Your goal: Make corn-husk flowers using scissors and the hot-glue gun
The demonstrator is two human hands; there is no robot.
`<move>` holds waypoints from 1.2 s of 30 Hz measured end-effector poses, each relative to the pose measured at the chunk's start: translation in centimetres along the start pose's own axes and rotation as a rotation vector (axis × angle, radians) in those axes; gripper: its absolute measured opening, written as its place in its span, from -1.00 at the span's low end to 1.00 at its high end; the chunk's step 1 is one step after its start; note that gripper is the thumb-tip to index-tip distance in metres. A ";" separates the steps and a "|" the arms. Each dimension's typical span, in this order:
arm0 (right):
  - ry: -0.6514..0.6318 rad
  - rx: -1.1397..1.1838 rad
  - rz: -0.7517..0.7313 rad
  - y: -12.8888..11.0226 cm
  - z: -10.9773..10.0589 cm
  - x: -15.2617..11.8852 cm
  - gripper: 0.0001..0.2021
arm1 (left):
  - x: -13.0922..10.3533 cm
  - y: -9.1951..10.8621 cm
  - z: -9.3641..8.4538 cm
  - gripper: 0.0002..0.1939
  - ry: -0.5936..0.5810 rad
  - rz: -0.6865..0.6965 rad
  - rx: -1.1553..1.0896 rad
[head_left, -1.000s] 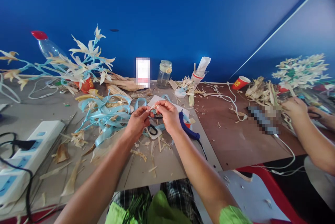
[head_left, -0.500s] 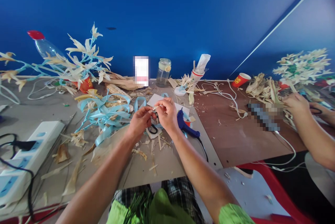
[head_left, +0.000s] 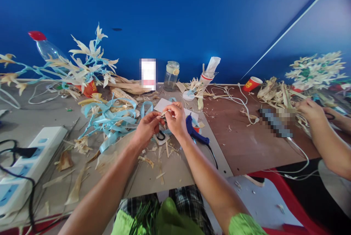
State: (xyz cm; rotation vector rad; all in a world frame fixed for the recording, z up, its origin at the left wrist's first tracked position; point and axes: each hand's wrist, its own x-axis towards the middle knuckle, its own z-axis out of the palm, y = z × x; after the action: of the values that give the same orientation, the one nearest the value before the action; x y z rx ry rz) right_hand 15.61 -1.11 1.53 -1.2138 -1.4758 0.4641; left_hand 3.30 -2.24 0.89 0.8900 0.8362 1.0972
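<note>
My left hand [head_left: 148, 128] and my right hand [head_left: 176, 119] meet over the middle of the table, both closed in a pinch. Between their fingertips is a small pale strip of corn husk [head_left: 163, 114], mostly covered by the fingers. Just below them lies a black loop like a scissors handle [head_left: 160, 136]. A blue glue gun [head_left: 197, 132] rests to the right of my right hand. Left of my hands is a tangle of light blue ribbon [head_left: 109, 118]. A white sheet [head_left: 162, 104] lies behind my fingers.
Husk flowers on blue stems [head_left: 90, 53] stand back left. A power strip [head_left: 33, 169] lies at the left. A glass jar [head_left: 172, 75] and a red paper cup [head_left: 252, 84] stand along the wall. At right, a co-worker's hands [head_left: 311, 110] work near husks and a phone-like device [head_left: 275, 122].
My fingertips have shifted slightly around the husk strip, and a little more of it shows. Both hands stay in nearly the same place. The co-worker's hands have moved slightly.
</note>
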 end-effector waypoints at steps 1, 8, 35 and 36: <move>0.000 -0.006 -0.007 0.0 0.0 0.0 -0.84 | 0.0 0.0 0.0 -0.74 -0.002 0.001 0.005; -0.006 -0.053 -0.046 0.1 0.1 -0.1 -0.83 | -0.1 0.2 0.3 -0.69 0.021 0.010 0.041; -0.156 0.655 0.604 0.5 0.7 0.1 -0.79 | -0.2 0.6 0.4 -0.76 0.079 0.035 -0.010; -0.162 0.693 0.620 0.4 0.7 0.1 -0.78 | -0.2 0.6 0.4 -0.76 0.076 0.032 -0.012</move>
State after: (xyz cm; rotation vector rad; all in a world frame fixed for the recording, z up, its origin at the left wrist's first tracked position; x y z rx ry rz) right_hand 15.14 -0.60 1.05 -1.0471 -0.8980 1.3893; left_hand 3.37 -2.33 1.60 0.8589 0.8796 1.1683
